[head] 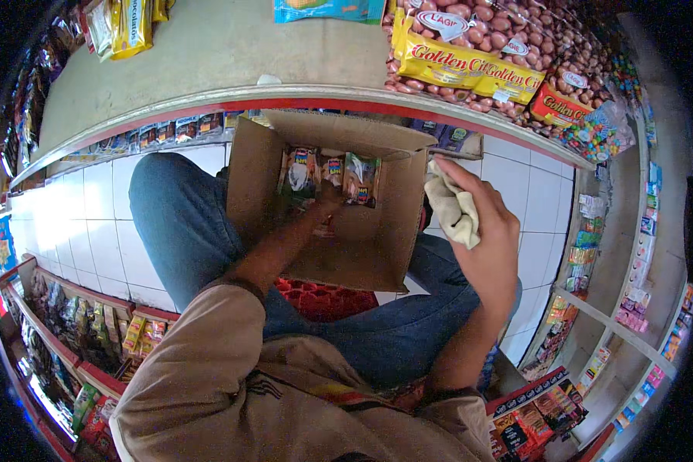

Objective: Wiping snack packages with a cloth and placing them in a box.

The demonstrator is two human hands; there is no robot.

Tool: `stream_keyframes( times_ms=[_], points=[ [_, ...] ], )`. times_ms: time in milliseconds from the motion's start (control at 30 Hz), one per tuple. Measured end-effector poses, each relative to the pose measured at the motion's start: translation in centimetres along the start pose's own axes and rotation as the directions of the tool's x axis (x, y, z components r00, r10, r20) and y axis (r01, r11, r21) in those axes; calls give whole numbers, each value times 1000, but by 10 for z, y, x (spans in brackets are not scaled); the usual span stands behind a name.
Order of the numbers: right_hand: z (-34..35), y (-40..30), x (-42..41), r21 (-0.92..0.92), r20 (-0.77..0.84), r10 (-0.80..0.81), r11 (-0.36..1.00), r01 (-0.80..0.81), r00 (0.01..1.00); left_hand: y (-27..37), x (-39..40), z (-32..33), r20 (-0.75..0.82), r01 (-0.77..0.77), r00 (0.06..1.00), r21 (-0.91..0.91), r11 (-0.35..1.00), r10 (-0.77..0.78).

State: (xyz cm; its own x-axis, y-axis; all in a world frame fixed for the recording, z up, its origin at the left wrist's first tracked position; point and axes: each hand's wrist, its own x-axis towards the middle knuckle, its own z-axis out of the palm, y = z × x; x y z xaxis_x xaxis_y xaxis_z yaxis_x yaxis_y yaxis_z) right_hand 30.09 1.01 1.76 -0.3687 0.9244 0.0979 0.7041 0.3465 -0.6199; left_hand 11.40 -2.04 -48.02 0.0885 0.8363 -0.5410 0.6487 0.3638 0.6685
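An open cardboard box (pixel 392 231) stands between my knees, its flaps folded outward. Down inside it lie several printed snack packets, among them one at the left (pixel 299 170) and one at the right (pixel 362 176). My left hand (pixel 330 199) reaches into the box and is at the packets; shadow hides whether its fingers hold one. A crumpled pale cloth (pixel 455 208) is gripped in my right hand (pixel 488 231), which is raised beside the box's right side.
Above the box juts a shelf (pixel 208 63) with a red edge, bearing large chocolate snack bags (pixel 473 69) at the right. Stocked racks line the right (pixel 589 248) and lower left (pixel 92 317). Beneath the box shows a red plastic seat or crate (pixel 329 300); white floor tiles (pixel 98 231) lie around.
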Motion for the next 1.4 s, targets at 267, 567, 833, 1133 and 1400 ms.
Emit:
stream_keyframes(
  times_ms=[267, 567, 833, 1133, 1400],
  points=[
    [1, 0, 3, -6, 46, 40, 999, -40, 998, 5, -8, 11, 102, -134, 987, 64, 989, 127],
    [8, -10, 15, 153, -17, -26, 988, 28, 1000, 2, -12, -43, 107, -196, 978, 172, 965, 180],
    [-10, 26, 7, 211, -253, 204, 966, -152, 946, 237, -150, -278, 610, -74, 767, -224, 972, 199],
    [7, 22, 3, 937, -87, 424, 342, -70, 902, 246, -244, -355, 188, -464, 695, -620, 633, 694],
    [31, -16, 19, 996, -80, 408, 76, 54, 910, 230, -211, -349, 45, -199, 662, -952, 234, 748]
  ],
)
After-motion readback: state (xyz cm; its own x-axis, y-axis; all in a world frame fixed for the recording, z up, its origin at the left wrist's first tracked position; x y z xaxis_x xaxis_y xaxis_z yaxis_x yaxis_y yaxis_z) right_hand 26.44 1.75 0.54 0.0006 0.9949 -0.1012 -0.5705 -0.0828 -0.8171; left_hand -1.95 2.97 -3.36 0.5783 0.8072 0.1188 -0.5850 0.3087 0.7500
